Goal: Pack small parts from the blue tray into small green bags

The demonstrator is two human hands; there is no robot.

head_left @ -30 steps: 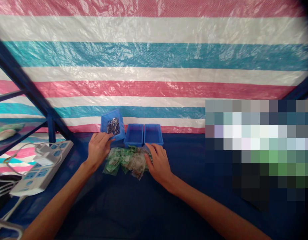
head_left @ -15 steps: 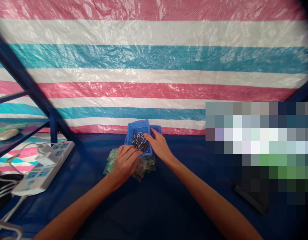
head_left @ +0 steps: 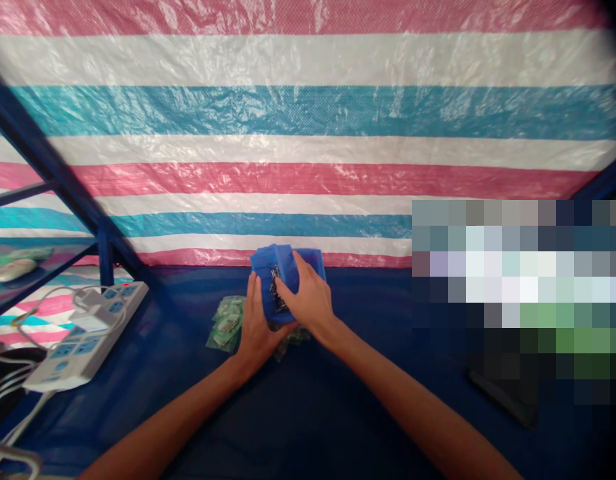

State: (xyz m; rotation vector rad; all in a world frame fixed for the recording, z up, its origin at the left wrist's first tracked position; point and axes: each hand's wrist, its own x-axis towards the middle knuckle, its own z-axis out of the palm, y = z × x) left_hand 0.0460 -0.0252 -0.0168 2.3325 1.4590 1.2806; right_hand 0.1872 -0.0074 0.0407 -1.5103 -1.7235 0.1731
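Both my left hand (head_left: 257,330) and my right hand (head_left: 308,298) grip a small blue plastic bin (head_left: 266,277), which is tipped steeply on its side above the table. A cluster of small metal pins (head_left: 275,290) shows inside it, partly hidden by my fingers. Just below my left hand lies a pile of small green-tinted plastic bags (head_left: 225,327), mostly covered by my hands. Directly behind the held bin, a second blue bin (head_left: 314,261) stands on the table, partly hidden.
A dark blue cloth (head_left: 308,413) covers the table, with a white power strip (head_left: 85,337) and its cables at the left. A blue metal shelf frame (head_left: 104,263) stands at the left, and a striped tarp (head_left: 308,113) hangs behind. The right side is pixelated.
The held bin has moved from the left of the other bins to in front of them, and it now tilts further. My right hand has moved from the bags onto the bin, beside my left.
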